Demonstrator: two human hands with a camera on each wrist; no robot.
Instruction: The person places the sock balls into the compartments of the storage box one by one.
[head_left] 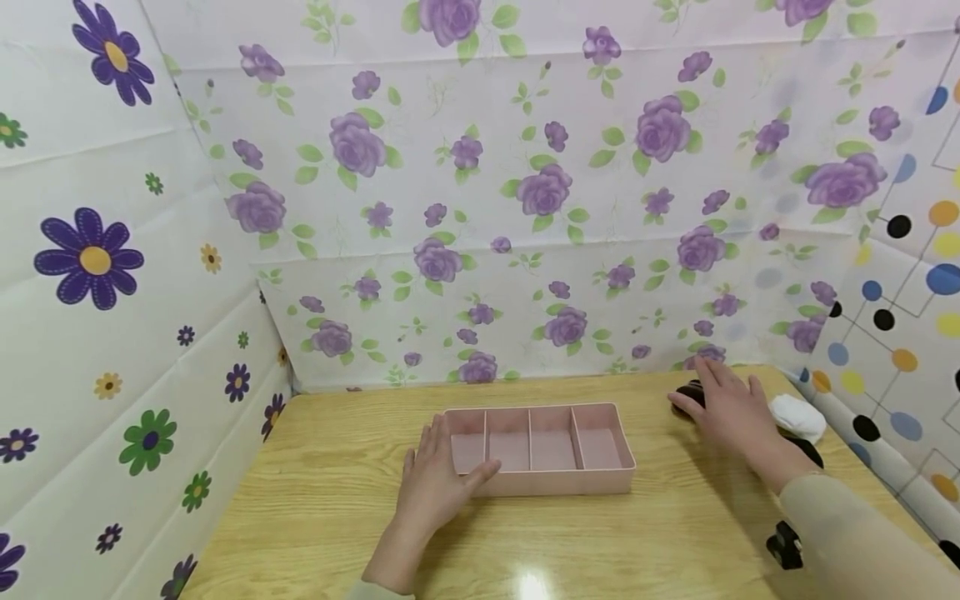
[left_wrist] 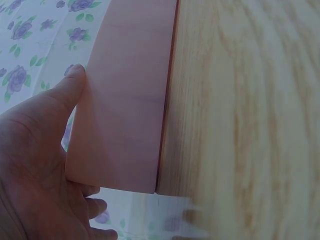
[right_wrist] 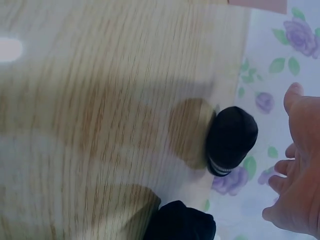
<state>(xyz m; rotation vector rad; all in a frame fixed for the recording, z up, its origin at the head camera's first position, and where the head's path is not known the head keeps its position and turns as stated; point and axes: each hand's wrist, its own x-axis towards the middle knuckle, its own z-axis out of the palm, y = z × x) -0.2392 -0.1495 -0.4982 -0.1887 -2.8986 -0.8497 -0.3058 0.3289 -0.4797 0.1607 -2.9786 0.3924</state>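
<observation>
A pink divided box (head_left: 555, 483) with several compartments in a row sits on the table. My left hand (head_left: 437, 483) rests at its left end, fingers extended along the short side and thumb over the front rim. In the left wrist view, the thumb lies by the upper edge of the box wall (left_wrist: 120, 100). My right hand (head_left: 738, 417) hovers, fingers spread, over a black rolled sock (head_left: 687, 398). The right wrist view shows a gap between that hand (right_wrist: 302, 160) and the black sock (right_wrist: 232, 137), which has pale stripes at one end.
A white rolled bundle (head_left: 798, 417) lies right of my right hand. Another black bundle (head_left: 806, 450) is partly hidden by the forearm and shows in the right wrist view too. A small black object (head_left: 785, 546) lies near the sleeve. Flower-patterned sheets (head_left: 480, 200) enclose the wooden table (head_left: 337, 500).
</observation>
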